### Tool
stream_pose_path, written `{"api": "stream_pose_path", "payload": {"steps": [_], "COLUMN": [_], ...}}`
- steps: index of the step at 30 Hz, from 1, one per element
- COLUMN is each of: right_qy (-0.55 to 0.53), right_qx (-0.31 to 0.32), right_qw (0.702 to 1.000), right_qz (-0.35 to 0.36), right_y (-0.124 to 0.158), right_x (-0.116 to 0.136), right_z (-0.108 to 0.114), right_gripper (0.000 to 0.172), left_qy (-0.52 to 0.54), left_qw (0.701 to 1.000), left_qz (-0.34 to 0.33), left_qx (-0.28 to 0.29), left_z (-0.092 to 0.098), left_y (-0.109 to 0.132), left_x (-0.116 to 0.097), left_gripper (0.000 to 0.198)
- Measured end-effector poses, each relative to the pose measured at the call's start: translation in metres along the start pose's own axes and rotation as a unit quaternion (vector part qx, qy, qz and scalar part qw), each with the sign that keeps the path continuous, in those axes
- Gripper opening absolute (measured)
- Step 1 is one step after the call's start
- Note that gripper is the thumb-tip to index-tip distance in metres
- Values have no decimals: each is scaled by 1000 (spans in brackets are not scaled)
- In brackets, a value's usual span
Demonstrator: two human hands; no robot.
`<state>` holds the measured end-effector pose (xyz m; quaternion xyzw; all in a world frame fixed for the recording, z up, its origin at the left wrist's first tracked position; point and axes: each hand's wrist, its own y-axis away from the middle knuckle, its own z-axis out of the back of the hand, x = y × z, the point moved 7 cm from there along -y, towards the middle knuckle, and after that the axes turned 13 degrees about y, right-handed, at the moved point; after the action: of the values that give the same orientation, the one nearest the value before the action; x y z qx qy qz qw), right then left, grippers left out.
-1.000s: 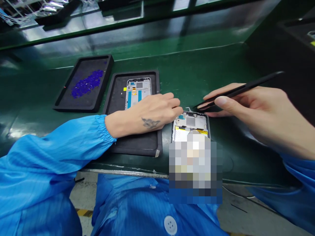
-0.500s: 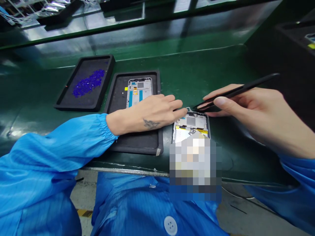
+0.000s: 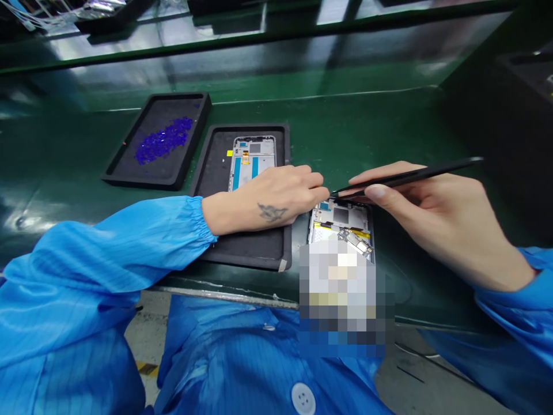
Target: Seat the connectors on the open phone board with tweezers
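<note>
An opened phone frame (image 3: pixel 341 216) lies on the green bench, showing a metal mid-plate, yellow tape and a small metal-shielded board (image 3: pixel 356 242). A pixelated patch (image 3: pixel 339 288) hides its lower part. My right hand (image 3: pixel 432 222) is shut on black tweezers (image 3: pixel 410 180), whose tips sit at the phone's top left edge. My left hand (image 3: pixel 263 199) rests across a black foam tray (image 3: pixel 213 167) and a second phone frame (image 3: pixel 253 154), its fingers together and its fingertips beside the first phone's top corner. It shows nothing held.
Farther left, a smaller black tray (image 3: pixel 129 167) holds a scattered heap of small blue parts (image 3: pixel 163 140). A dark box (image 3: pixel 518 115) stands at the right end of the bench. A metal-edged bench front (image 3: pixel 224 295) runs below my forearms, above the floor.
The tweezers have levelled out, with their tips closer to the phone's top edge. My hands and the view have shifted slightly. More of the small metal board now shows.
</note>
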<state>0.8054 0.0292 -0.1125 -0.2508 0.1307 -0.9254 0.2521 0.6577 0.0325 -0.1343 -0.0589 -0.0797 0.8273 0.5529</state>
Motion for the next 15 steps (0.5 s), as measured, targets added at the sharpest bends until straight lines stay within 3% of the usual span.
{"api": "stream_pose_path", "payload": {"steps": [7,15], "right_qy": [1,4], "right_qx": [13,38], "right_qw": [1000,999], "right_qz": [-8,-7], "right_y": [0,-1], "right_x": [1,0], "right_z": [-2,1], "right_gripper": [21,26], "left_qy": [-2,2], "left_qw": [1000,1000], "left_qz": [-10,2], "left_qx": [-17,10], "left_z": [2,4], "left_y": [0,-1], "left_x": [-2,-3], "left_gripper": [30,29]}}
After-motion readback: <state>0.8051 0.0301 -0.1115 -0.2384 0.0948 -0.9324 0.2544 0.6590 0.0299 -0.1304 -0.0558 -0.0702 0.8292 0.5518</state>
